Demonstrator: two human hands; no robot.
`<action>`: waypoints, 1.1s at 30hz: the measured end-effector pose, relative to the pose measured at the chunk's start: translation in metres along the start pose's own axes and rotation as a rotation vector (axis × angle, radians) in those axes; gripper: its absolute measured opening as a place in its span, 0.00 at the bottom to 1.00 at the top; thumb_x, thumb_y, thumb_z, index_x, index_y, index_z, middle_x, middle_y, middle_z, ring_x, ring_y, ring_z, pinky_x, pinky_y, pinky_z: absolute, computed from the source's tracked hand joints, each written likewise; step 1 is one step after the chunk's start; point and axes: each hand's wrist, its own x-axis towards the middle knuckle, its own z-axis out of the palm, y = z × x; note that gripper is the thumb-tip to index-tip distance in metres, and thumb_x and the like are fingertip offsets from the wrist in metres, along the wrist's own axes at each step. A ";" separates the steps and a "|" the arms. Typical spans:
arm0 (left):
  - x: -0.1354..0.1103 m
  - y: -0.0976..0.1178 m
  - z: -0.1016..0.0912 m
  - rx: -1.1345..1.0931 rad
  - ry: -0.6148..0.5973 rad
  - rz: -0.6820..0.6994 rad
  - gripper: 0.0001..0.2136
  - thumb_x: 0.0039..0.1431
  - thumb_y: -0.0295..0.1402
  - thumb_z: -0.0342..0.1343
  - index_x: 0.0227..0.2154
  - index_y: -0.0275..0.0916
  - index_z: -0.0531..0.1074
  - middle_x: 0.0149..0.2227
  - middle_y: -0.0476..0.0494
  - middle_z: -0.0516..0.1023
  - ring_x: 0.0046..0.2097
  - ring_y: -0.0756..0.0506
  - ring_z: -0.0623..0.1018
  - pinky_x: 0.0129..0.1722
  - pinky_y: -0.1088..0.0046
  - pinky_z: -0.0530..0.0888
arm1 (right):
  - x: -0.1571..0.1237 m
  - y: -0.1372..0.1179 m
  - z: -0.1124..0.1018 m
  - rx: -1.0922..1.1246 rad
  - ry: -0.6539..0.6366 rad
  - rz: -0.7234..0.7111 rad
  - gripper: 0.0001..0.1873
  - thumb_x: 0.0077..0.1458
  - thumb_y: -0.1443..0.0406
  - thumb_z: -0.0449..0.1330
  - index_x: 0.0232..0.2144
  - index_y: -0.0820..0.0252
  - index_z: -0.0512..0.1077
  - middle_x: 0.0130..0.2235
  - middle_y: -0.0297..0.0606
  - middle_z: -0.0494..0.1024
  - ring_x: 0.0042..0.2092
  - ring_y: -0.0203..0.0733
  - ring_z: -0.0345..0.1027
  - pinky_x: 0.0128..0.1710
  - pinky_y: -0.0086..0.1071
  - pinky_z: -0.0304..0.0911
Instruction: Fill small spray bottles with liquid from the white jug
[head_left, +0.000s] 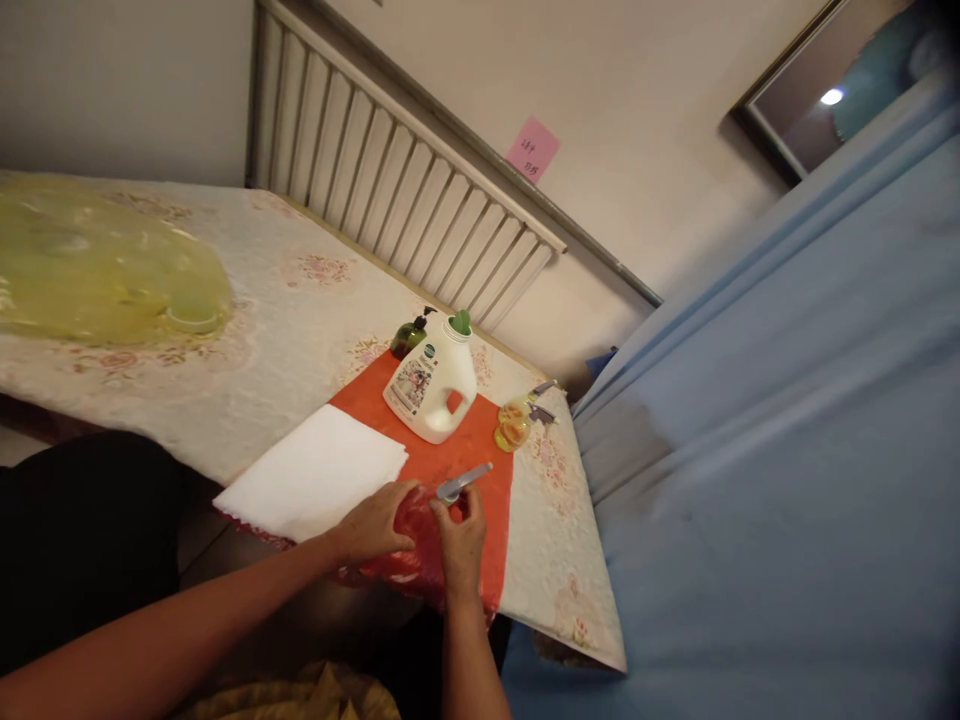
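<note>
My left hand (373,527) lies on a red, shiny plastic-looking object (411,545) at the table's front edge, fingers curled over it. My right hand (460,541) grips the same red object, right below a grey spray trigger head (463,483) that sticks out from it. Both rest on an orange-red mat (480,450). A folded white cloth (319,473) lies just left of my left hand. Behind stand a white detergent jug (433,384) with a green cap and a dark green pump bottle (409,336).
A small yellow spray bottle (514,423) stands at the mat's right. A yellow-green plastic cover (97,265) lies far left on the floral tablecloth (292,300). A radiator (390,180) lines the wall. A blue curtain (780,450) hangs at the right.
</note>
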 end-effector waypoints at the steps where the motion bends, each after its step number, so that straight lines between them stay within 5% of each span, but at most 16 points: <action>1: 0.000 -0.002 0.001 0.000 0.002 0.008 0.38 0.42 0.33 0.63 0.59 0.42 0.60 0.60 0.37 0.69 0.61 0.35 0.68 0.61 0.56 0.65 | -0.002 0.003 0.002 -0.010 0.024 -0.004 0.19 0.44 0.60 0.66 0.41 0.59 0.73 0.41 0.40 0.78 0.42 0.45 0.70 0.46 0.38 0.65; 6: 0.005 -0.013 0.007 0.003 0.014 0.037 0.38 0.44 0.34 0.63 0.61 0.42 0.59 0.60 0.36 0.68 0.62 0.34 0.68 0.63 0.55 0.64 | -0.016 0.018 0.014 -0.101 0.115 0.035 0.34 0.38 0.61 0.71 0.50 0.62 0.71 0.53 0.51 0.75 0.54 0.55 0.69 0.55 0.45 0.62; 14: 0.001 -0.023 0.003 0.005 -0.109 0.086 0.49 0.42 0.30 0.62 0.68 0.41 0.45 0.69 0.35 0.55 0.68 0.33 0.60 0.66 0.54 0.60 | -0.027 0.022 0.030 -0.158 0.106 0.124 0.44 0.33 0.67 0.72 0.56 0.61 0.66 0.57 0.52 0.72 0.59 0.59 0.66 0.61 0.48 0.59; 17: -0.003 -0.034 -0.005 0.060 -0.083 0.154 0.39 0.50 0.32 0.57 0.66 0.40 0.51 0.68 0.37 0.58 0.67 0.35 0.61 0.67 0.55 0.59 | -0.027 0.020 0.031 -0.169 0.117 0.143 0.43 0.35 0.67 0.71 0.56 0.65 0.66 0.58 0.57 0.72 0.60 0.61 0.66 0.61 0.49 0.59; 21: 0.008 -0.048 -0.028 0.225 0.121 0.175 0.27 0.58 0.31 0.49 0.61 0.37 0.60 0.64 0.35 0.66 0.64 0.38 0.66 0.66 0.55 0.61 | -0.026 0.018 0.032 -0.219 0.126 0.153 0.41 0.38 0.64 0.69 0.56 0.70 0.66 0.57 0.60 0.71 0.59 0.61 0.66 0.60 0.48 0.59; 26: 0.031 -0.064 -0.052 0.512 0.250 0.202 0.18 0.60 0.32 0.51 0.51 0.34 0.71 0.57 0.29 0.72 0.60 0.34 0.70 0.60 0.51 0.67 | -0.019 0.022 0.022 -0.255 0.092 0.186 0.38 0.40 0.61 0.67 0.55 0.70 0.67 0.56 0.59 0.73 0.59 0.58 0.68 0.59 0.44 0.61; 33: 0.032 -0.087 -0.048 0.631 0.305 0.206 0.18 0.63 0.38 0.51 0.50 0.35 0.73 0.58 0.31 0.72 0.60 0.34 0.70 0.59 0.52 0.66 | 0.012 0.033 -0.019 -0.249 0.205 0.246 0.38 0.40 0.56 0.67 0.53 0.68 0.69 0.52 0.55 0.77 0.54 0.57 0.71 0.54 0.41 0.64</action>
